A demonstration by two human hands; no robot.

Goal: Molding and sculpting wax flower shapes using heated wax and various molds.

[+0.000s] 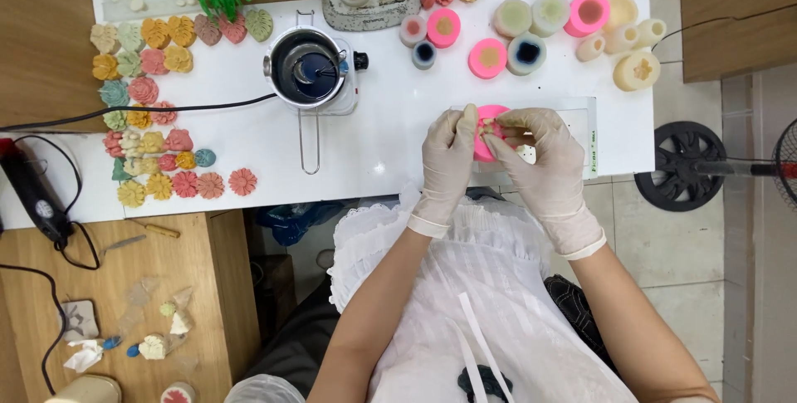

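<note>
While 2 gloved hands grip a pink mould (488,114), white table (390,129), tiled floor (664,237).

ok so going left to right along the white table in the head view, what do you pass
colourful flower-shaped pieces → small metal melting pot → gloved left hand → pink round silicone mould → gloved right hand → cream cylinder moulds

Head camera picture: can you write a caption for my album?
Two gloved hands, left hand and right hand, grip a pink mould beside rows of colourful flower pieces.
</note>
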